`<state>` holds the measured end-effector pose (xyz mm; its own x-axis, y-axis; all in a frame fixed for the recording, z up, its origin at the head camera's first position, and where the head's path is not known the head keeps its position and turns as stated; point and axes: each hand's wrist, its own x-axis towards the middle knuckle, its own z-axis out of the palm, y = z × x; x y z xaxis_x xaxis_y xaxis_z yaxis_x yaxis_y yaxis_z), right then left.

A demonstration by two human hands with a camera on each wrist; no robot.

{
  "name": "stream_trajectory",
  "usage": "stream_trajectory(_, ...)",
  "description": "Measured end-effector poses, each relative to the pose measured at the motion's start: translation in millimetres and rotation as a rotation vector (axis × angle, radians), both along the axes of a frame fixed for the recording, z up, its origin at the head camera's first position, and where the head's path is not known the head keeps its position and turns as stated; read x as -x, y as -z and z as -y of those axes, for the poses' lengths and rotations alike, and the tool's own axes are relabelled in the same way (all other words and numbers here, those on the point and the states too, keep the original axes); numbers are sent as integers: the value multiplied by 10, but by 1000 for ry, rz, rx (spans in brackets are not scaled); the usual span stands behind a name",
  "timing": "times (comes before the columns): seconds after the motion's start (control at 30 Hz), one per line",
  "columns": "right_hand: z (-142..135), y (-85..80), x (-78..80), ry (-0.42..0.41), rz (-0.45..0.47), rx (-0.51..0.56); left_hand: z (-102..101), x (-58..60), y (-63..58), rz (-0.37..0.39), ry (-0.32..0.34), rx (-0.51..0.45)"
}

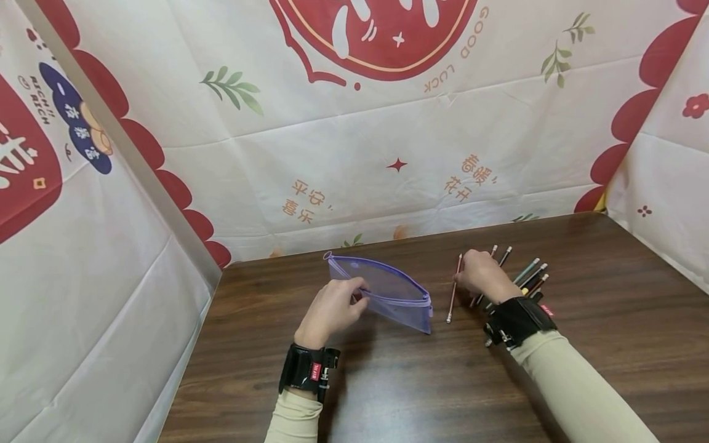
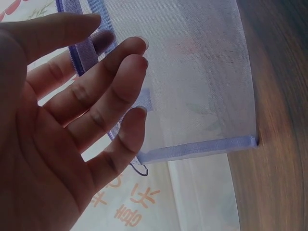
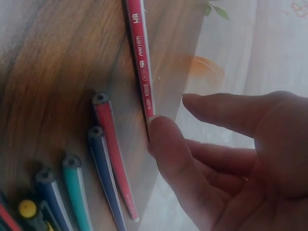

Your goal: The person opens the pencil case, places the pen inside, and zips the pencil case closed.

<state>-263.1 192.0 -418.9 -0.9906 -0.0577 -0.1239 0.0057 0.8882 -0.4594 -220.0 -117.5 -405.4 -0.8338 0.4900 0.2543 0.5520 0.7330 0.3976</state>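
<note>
Cream long sleeves [image 1: 578, 378] nearest the head camera, rising from the bottom edge; black wrist bands [image 1: 301, 369] above them. Brown wood-grain tabletop [image 1: 399, 394] fills the lower frame; white printed cloth [image 1: 354, 135] hangs across the upper.

Left hand [image 1: 332, 307], near centre: thumb and forefinger pinch the zipped lip of a translucent purple mesh zip pouch [image 1: 382, 286]; remaining fingers loosely bent, slightly apart. Mouth gapes; zip-pull loop [image 1: 328, 255] at upper left corner.

Right hand [image 1: 482, 274], right of centre: fingertips appear to pinch a slender pink-red pencil [image 1: 452, 301], one finger standing clear. Pencil just right of the pouch, not touching it.

Others fan out beneath and right of that hand: second red pencil [image 3: 116, 156], navy pencil [image 3: 108, 175], teal pencil [image 3: 78, 195], dark piece with round yellow end [image 3: 28, 209], kind unclear.

Handling, judged: pouch near weightless, limp, apt to fold or skid if tugged. Stiffer edge binding and zip tape offer the best purchase; sheer mesh could snag on pencil ends. Pencil light, rigid, smooth-painted, may twist between fingers; mid-barrel hold steadiest. Lead likely brittle if dropped.
</note>
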Motion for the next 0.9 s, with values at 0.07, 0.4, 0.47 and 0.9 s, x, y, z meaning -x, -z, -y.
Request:
stream_trajectory(0.07, 11, 5, 18, 31, 23, 5, -2, -4, -5, 4, -3, 2)
stream_trajectory(0.4, 50, 91, 41, 50, 56, -5, -14, 4, 8, 29, -8, 12)
stream_trajectory(0.47, 65, 108, 38, 37, 59, -17, -16, 7, 14, 29, -5, 13)
stream_trajectory(0.9, 178, 114, 45, 24, 94, -45, 3, 32, 23, 26, -7, 11)
